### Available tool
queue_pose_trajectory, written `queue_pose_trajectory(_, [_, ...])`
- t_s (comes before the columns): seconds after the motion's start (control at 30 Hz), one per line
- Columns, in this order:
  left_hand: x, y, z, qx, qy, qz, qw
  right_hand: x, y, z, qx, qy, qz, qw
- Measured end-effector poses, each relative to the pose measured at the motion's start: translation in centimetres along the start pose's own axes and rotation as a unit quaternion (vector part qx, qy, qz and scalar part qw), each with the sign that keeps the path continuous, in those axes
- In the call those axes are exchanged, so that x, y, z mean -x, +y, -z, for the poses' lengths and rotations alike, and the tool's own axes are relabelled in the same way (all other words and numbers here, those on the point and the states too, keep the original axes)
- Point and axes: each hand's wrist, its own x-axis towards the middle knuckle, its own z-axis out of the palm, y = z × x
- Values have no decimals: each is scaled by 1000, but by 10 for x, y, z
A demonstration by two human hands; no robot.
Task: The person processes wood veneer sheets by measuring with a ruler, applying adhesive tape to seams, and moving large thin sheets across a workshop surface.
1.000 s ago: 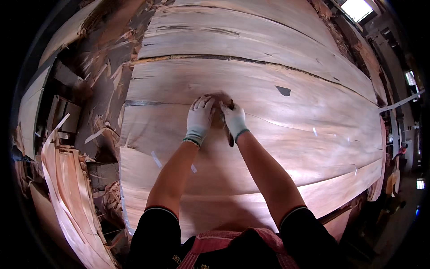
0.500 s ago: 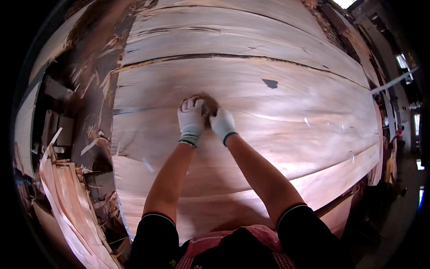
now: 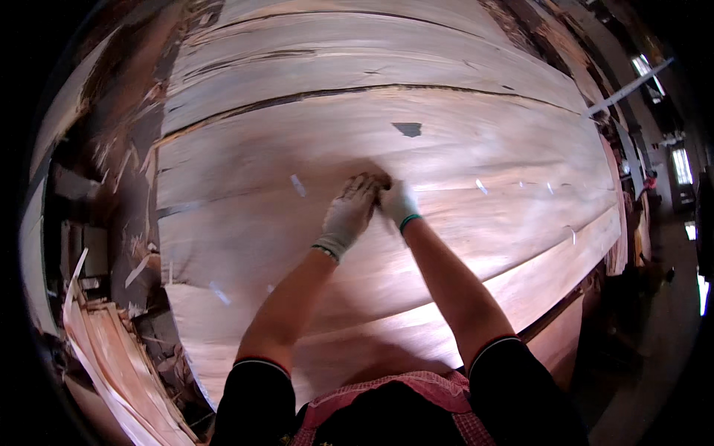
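A broad sheet of pale wood veneer (image 3: 461, 160) lies in front of me, crossed by seams and splits. My left hand (image 3: 348, 215), in a white glove, rests on it near a fine seam with its fingers stretched forward. Close against its fingertips is my right hand (image 3: 399, 201), also gloved, its fingers curled in. Whatever they hold, if anything, is hidden. A short whitish strip of tape (image 3: 298, 185) sits on the veneer left of my hands. Another strip (image 3: 482, 186) lies to the right, with several more about the sheet.
A dark patch (image 3: 407, 129) marks the veneer beyond my hands. Stacked veneer strips (image 3: 123, 357) stand at the lower left, with torn scraps along the left edge. A pale bar (image 3: 628, 88) juts out at the far right.
My hands have moved right along the seam and come together, the left fingers straightening. A tape strip now shows where my hands were. The whole view has shifted somewhat.
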Motion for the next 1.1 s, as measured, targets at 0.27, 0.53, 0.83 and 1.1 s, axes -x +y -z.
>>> queue_pose_trajectory(0.27, [5,4,7,-82,-63,-14,994,-27,34,73,136,-13,-5,991])
queue_pose_trajectory(0.53, [4,6,2,-65,-68,4,996,67,159,149,-310,-18,-192,931])
queue_pose_trajectory(0.83, [-8,33,-13,-87,-42,-22,995,-8,161,119,-145,72,-57,985])
queue_pose_trajectory(1.1, [-9,42,5,-72,-32,-33,996,-12,193,134,133,23,-83,987])
